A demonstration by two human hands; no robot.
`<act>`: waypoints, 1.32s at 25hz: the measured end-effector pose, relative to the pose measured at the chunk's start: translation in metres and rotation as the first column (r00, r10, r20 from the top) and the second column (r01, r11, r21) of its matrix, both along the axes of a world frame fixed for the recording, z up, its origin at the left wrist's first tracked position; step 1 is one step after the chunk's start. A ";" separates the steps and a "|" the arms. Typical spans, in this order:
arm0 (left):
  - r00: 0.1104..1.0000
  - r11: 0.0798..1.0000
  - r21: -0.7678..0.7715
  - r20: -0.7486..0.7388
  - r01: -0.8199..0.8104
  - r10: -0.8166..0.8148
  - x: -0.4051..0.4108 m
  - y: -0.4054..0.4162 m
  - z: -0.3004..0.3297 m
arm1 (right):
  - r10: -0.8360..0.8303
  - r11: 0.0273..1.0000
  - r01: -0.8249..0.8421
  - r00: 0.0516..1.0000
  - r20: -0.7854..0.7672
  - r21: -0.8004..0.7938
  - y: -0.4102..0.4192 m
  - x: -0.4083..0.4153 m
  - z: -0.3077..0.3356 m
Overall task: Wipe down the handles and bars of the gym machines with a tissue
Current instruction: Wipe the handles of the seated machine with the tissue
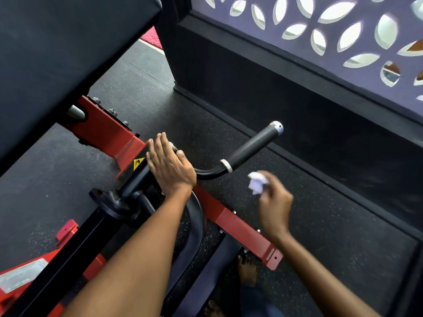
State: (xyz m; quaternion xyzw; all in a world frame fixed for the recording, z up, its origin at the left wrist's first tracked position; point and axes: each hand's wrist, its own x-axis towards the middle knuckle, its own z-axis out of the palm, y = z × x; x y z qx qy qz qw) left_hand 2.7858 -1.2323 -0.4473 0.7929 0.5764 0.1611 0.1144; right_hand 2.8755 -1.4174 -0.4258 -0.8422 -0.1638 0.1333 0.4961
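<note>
Pinching tissue in right hand, left hand on bar

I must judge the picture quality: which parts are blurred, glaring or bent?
Head view: the right hand and its tissue are motion-blurred; the left hand and handle are sharp; the wall openings glare white; the wide lens bends straight edges.
</note>
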 end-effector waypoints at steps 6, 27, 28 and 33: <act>1.000 1.000 0.015 0.011 0.002 -0.002 0.001 0.000 -0.002 | -0.301 0.737 0.654 0.544 -0.783 0.171 0.072 0.082 0.007; 0.970 0.841 -0.495 -0.007 -0.216 0.245 -0.185 -0.269 -0.086 | 0.037 0.891 -0.251 0.871 -0.491 -0.379 -0.071 -0.100 -0.071; 0.955 0.817 -0.504 -0.058 -0.278 0.289 -0.198 -0.269 -0.101 | 0.104 0.863 -0.311 0.880 -0.463 -0.398 -0.069 -0.104 -0.084; 0.878 0.775 -0.416 -0.170 -0.475 0.447 -0.235 -0.231 -0.159 | 0.601 0.681 -0.624 0.775 -0.195 -0.383 -0.020 -0.123 -0.150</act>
